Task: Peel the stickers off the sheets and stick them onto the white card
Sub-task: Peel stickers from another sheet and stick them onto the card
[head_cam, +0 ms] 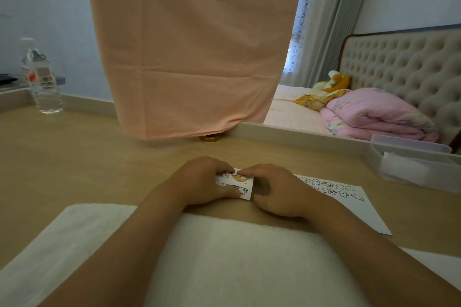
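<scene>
A small sticker sheet (237,183) with little cartoon figures and a yellow banana shape lies between both hands above the wooden table. My left hand (202,182) grips its left side, thumb on the lower edge near a white cloud-like sticker. My right hand (272,189) pinches the sheet's top right corner with its fingertips. To the right, flat on the table, lies the white card (349,203) with several small stickers along its far part; my right wrist hides its near left part.
A white towel (224,257) lies under my forearms at the front edge. A clear plastic box (411,164) stands at the right, a water bottle (41,77) at the far left. A peach cloth (194,45) hangs over the mirror behind the table.
</scene>
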The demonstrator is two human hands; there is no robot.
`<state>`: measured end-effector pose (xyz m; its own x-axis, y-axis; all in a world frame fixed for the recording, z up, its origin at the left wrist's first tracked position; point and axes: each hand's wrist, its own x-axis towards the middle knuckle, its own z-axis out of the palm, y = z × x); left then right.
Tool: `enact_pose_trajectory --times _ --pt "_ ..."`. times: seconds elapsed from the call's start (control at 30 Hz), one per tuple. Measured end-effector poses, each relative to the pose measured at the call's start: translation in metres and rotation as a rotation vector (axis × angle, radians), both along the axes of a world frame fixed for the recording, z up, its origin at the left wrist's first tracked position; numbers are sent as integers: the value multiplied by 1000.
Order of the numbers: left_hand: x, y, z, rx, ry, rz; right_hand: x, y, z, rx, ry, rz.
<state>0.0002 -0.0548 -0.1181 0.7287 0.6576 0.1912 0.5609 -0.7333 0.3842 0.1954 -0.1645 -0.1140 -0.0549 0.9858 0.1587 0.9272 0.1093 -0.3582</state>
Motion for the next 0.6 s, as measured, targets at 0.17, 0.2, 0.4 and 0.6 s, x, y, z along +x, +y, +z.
enact_pose_trajectory --times 0.17,0.2,0.4,0.6 --pt "4 -7 7 -29 -82 -19 5 7 1 306 -37 -47" --pt "4 -10 8 -20 -106 -8 6 7 2 359 -46 -64" --pt "13 -26 12 117 -518 142 8 1 8 694 -229 -150" --pt "25 -45 22 -491 -691 340 13 -10 17 795 -389 -189"
